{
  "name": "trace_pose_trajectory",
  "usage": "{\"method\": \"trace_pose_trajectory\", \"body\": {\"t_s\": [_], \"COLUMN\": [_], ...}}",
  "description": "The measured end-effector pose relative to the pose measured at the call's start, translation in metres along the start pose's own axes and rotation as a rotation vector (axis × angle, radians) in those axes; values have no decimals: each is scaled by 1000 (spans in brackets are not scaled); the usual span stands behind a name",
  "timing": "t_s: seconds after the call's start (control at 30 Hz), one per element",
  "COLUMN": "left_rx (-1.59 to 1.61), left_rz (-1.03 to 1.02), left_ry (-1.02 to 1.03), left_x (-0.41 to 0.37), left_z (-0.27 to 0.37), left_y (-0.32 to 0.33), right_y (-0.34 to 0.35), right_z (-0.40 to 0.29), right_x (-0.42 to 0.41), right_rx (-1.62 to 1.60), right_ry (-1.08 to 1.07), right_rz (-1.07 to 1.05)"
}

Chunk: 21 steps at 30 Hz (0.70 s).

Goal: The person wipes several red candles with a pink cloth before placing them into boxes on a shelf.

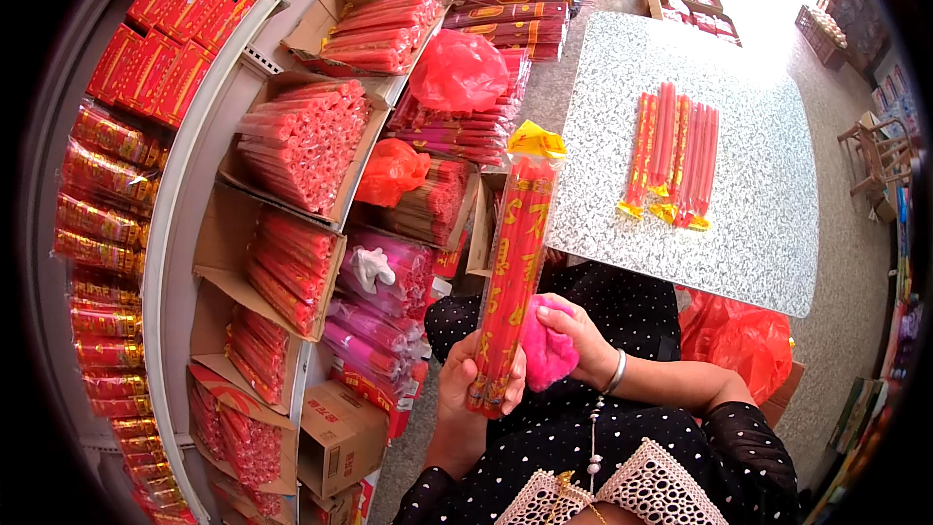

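Observation:
My left hand (464,377) grips the lower end of a clear plastic pack of long red sticks (514,262), probably candles, printed with gold writing. The pack stands almost upright and leans a little to the right, with a yellow flap at its top. My right hand (583,335) holds a bunched, bright pink plush cloth (547,350) against or just beside the pack's lower right side. Beyond my lap, similar red packs with yellow ends (678,153) lie side by side on a speckled grey-white tabletop (758,117).
To the left, shelves carry open cardboard boxes (255,273) of wrapped red sticks and red cartons (175,0). A red plastic bag (736,335) sits right of my lap. Further right are a wooden chair (875,149) and a crate (818,36). A closed cardboard box (342,437) stands lower left.

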<state>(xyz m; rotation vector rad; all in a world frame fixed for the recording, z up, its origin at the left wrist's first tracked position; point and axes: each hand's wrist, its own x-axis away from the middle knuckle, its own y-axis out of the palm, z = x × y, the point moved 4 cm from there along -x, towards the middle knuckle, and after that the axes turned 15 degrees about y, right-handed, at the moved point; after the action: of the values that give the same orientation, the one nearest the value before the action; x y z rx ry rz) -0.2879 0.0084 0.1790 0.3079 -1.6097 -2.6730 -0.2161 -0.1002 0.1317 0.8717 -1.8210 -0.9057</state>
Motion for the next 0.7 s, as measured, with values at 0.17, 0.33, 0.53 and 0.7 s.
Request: {"method": "trace_pose_trajectory", "body": {"t_s": [0.17, 0.33, 0.53, 0.7], "left_rx": [-14, -174, -448, -522], "left_rz": [15, 48, 75, 83], "left_ry": [25, 39, 11, 9], "left_x": [2, 2, 5, 3], "left_z": [2, 5, 7, 7], "left_y": [0, 4, 3, 6], "right_y": [3, 2, -2, -11], "right_z": [1, 4, 6, 11], "right_x": [1, -1, -2, -8], "right_rx": [41, 13, 34, 51], "right_ry": [11, 19, 42, 41], "right_rz": [2, 5, 9, -1]}}
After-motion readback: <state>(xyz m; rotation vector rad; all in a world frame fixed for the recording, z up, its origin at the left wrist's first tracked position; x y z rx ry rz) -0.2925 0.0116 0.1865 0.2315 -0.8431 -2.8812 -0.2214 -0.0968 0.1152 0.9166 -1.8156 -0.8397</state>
